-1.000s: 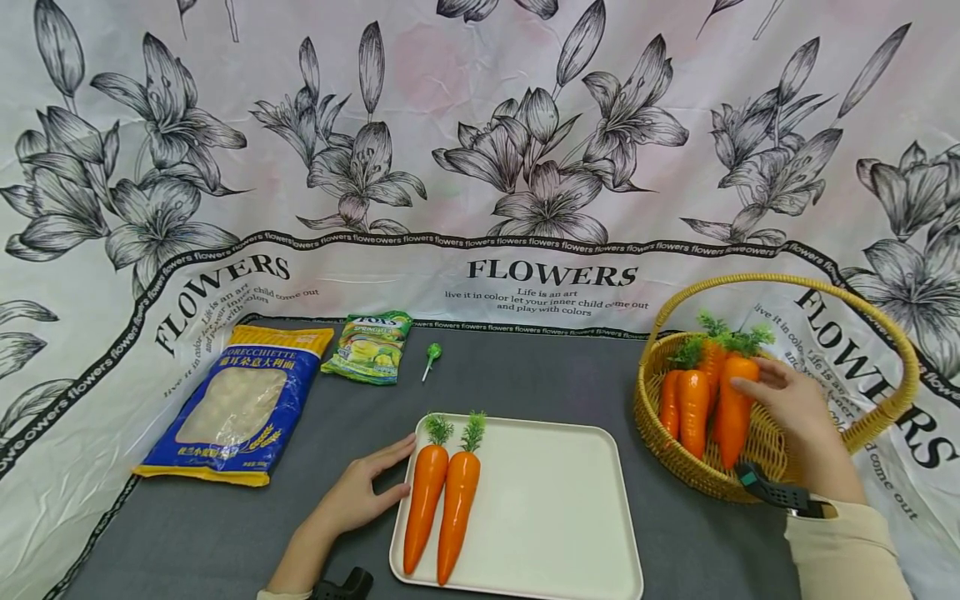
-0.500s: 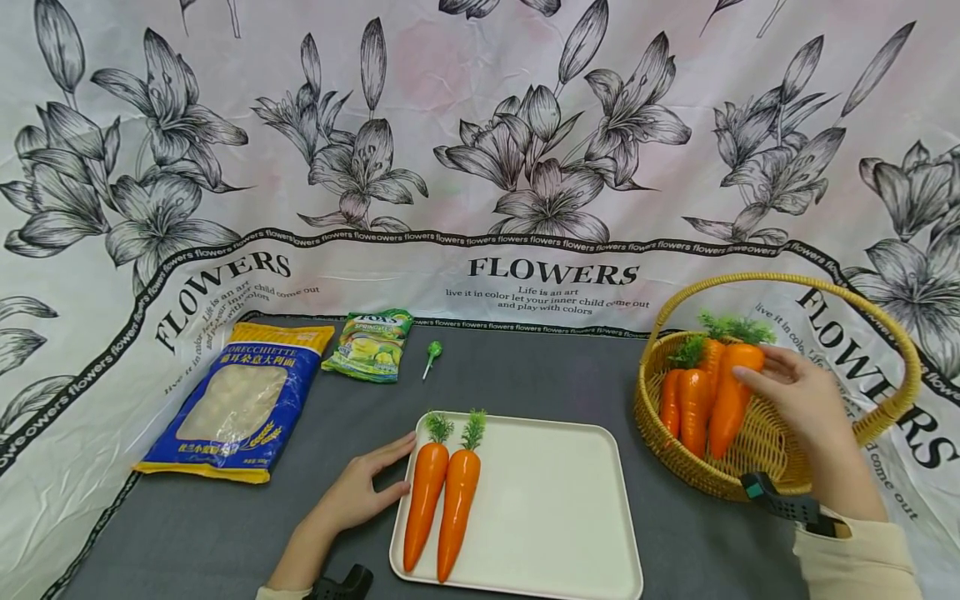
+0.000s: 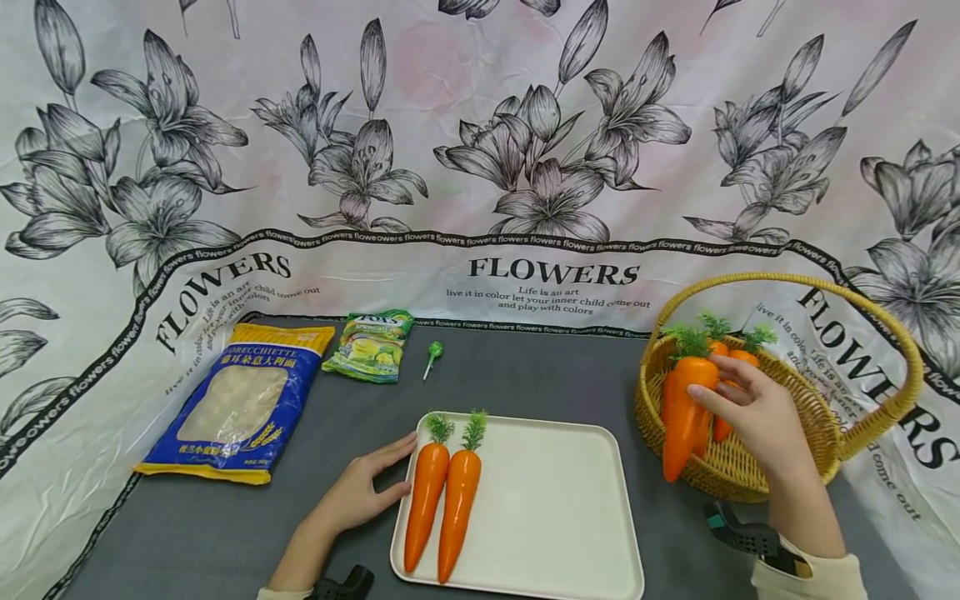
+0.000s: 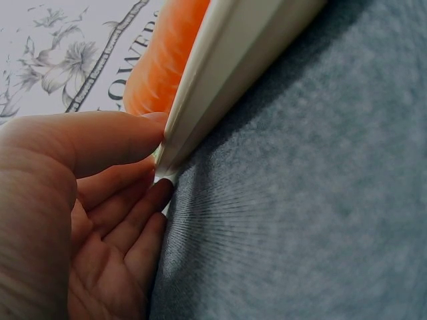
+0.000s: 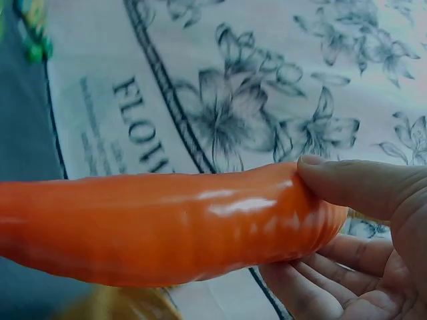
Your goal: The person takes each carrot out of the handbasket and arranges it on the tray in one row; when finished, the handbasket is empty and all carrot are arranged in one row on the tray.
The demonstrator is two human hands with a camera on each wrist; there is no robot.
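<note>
- Flower-printed backdrop (image 3: 420, 75) behind, with black line-drawn lilies on pale, creased fabric; below it, a matte grey tabletop (image 3: 525, 375).
- Holds a carrot (image 3: 686, 408) at the basket (image 3: 727, 482), clamped between thumb and fingers of the right hand (image 3: 757, 412) near the leafy end; slanting, tip down, across the near-left rim in the head view.
- Best to lift until well clear of the wicker, away from the arched handle (image 3: 787, 279).
- Likely slippery, judging by the gloss: pinch the fat shoulder firmly, and avoid catching the fronds on the other carrots (image 3: 744, 357) inside.
- Touches the tray (image 3: 555, 500) with the left hand (image 3: 365, 492), fingers apart and wrapped round nothing, thumb at the rim. Enough, probably, for steadying; no need to press hard.
- On the tray's left side, a side-by-side carrot pair (image 3: 426, 504), smooth and tapering, perhaps prone to roll; wise not to jolt.
- Plastic-looking orange skin, faintly ridged at the shoulder; feathery green tops; honey-coloured woven basketwork; cream tray, low-walled, round-cornered, softly sheened.
- Farther left, a crinkled blue-and-yellow pasta bag (image 3: 232, 404).
</note>
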